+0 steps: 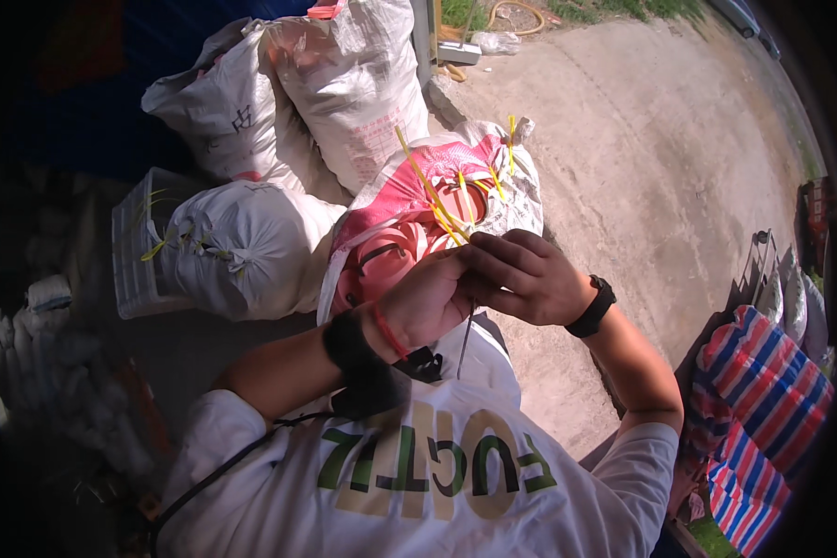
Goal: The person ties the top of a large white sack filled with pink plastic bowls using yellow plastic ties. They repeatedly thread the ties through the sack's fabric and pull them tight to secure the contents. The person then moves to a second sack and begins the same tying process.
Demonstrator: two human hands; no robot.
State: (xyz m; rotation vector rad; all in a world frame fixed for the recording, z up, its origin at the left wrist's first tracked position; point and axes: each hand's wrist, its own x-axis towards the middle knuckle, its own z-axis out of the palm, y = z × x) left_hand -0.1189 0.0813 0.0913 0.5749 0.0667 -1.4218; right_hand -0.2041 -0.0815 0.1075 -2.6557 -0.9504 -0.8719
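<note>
My left hand (420, 302) and my right hand (523, 279) meet at the near edge of an open woven sack (530, 177). Both have their fingers pinched together around the lower end of a yellow plastic strip (422, 177); the fingertips partly hide it. A thin dark rod or cord (463, 349) hangs below my hands; its upper end is hidden. The sack is white with a pink band, and glossy pink plastic pieces (386, 260) show in its mouth. More yellow strips (511, 144) stick up from its far rim.
Two full white sacks (358, 102) (223, 121) stand behind. At left, a tied white sack (242, 246) rests by a clear plastic crate (135, 251). Concrete ground (642, 177) stretches right, toward a striped red, white and blue tarp (763, 391). A hose (521, 14) lies far off.
</note>
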